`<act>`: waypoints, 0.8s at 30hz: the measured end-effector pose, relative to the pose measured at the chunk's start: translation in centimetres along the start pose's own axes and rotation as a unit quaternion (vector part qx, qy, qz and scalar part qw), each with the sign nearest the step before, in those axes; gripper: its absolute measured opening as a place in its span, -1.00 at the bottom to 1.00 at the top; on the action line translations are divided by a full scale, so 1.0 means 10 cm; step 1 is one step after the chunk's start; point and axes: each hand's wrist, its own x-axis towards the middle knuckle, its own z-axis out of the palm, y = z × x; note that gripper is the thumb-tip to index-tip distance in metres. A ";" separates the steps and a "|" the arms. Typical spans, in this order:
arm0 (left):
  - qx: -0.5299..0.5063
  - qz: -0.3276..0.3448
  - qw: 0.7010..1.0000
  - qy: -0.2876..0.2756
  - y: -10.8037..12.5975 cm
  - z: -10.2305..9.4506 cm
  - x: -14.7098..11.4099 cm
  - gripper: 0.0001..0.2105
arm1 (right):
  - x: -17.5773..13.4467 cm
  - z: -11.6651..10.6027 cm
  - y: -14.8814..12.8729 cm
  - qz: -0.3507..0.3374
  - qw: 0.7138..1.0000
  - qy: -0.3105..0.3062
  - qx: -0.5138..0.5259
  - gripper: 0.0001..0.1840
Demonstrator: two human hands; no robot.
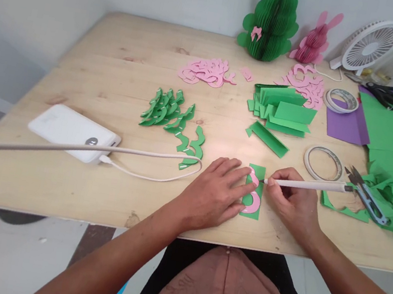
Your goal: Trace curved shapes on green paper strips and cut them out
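Note:
My left hand (217,191) lies flat with its fingers apart, pressing a pink paper cutout (253,203) onto a green paper strip (249,215) near the table's front edge. The cutout has curved, wavy edges, and my fingertips cover part of its left side. In my right hand (291,202) is a white pen (307,185), pinched near its tip. That tip points left and meets the green strip at the cutout's right edge. Folded green paper strips (282,111) lie beyond my hands, with a single folded strip (268,138) nearer to me.
Left of my hands are green cutouts (163,108), a white power bank (73,131) and its cable (145,176). Pink cutouts (208,71) lie farther back. To the right are tape rolls (323,163), small scissors (368,197), black scissors (387,94) and a fan (373,46). Paper rabbits (273,26) stand behind.

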 end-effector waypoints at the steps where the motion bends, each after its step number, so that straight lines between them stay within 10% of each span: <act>1: 0.000 -0.001 1.000 0.000 0.00 0.00 0.00 -0.65 | 0.00 0.00 -0.01 0.000 1.000 0.002 0.002 -0.90; 24: 0.001 -0.004 1.000 -0.009 0.00 0.00 0.00 -0.64 | 0.01 0.01 -0.02 0.002 1.000 0.006 0.000 -0.90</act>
